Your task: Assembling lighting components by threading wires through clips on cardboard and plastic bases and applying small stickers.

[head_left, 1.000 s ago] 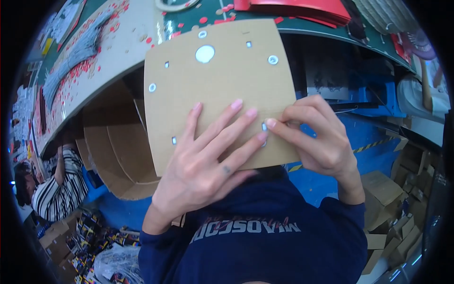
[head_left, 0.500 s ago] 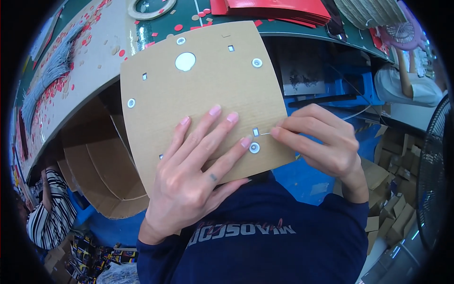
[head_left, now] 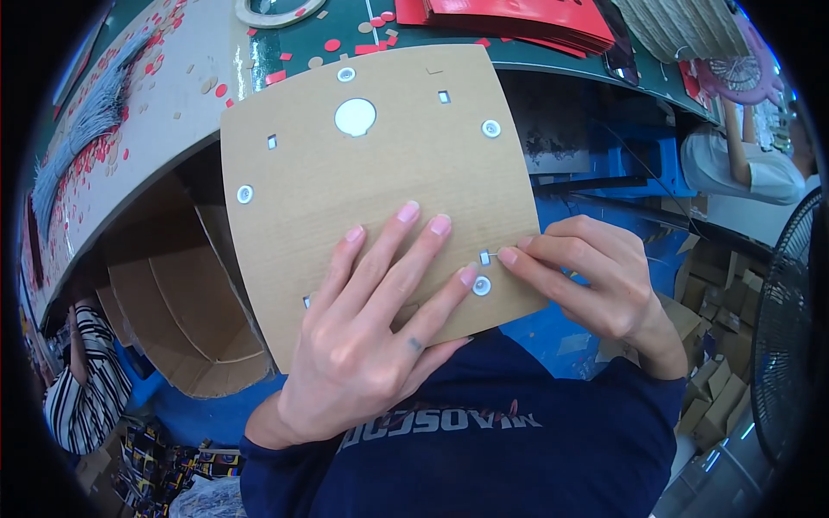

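Brown cardboard panel (head_left: 380,190) with round white eyelets and small square cutouts, held up over the workbench edge (head_left: 173,129). Left hand (head_left: 371,345) spread flat across its lower half, fingers wide. Right hand (head_left: 596,285) pinching the lower right edge beside an eyelet (head_left: 482,286). Open cardboard box (head_left: 181,319) below left.

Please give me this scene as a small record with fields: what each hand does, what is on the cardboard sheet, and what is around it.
held thing: square brown cardboard sheet
left hand: lies flat on the sheet, fingers spread
right hand: at the sheet's right edge, fingertips beside a small white ring
sheet details: large round hole, white rings near the corners, small square cut-outs
behind: green table with red paper scraps and red sheets
lower left: open cardboard box
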Demonstrator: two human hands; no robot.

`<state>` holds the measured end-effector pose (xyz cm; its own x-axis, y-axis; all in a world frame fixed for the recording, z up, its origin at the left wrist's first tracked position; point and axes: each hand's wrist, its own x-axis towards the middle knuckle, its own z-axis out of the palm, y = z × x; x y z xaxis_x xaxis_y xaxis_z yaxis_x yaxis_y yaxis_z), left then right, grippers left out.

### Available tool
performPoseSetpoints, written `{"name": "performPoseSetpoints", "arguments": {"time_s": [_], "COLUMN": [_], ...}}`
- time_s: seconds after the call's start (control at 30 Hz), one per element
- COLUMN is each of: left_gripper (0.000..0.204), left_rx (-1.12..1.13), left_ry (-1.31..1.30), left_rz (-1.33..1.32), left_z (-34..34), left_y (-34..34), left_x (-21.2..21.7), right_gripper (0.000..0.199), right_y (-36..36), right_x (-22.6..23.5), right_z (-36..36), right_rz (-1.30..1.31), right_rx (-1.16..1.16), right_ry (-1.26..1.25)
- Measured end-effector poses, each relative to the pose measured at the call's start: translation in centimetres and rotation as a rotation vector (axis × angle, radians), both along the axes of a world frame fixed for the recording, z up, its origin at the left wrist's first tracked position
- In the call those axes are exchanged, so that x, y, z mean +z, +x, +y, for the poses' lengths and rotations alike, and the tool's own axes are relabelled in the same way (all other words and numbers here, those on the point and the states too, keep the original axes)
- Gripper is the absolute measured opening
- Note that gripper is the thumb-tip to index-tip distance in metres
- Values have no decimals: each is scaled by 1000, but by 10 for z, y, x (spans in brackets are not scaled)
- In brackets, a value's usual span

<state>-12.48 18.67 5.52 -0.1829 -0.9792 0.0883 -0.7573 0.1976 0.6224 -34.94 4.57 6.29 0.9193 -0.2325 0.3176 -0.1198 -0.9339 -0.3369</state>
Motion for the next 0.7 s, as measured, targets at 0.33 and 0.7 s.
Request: {"name": "performPoseSetpoints", "arguments": {"time_s": [0.33,0.7], "left_gripper": [68,66], "left_rx": [-22,-8], "left_ry": [28,30], "left_rz": [15,-18], "left_z": [-3,-2], "left_y": [-1,0], "left_x": [2,1], "right_gripper": [48,50], "right_y": [-1,3], "right_x": [18,16], "right_z": [0,0], "right_rz": [175,159], "right_rx": [7,42], "right_ry": [96,68]}}
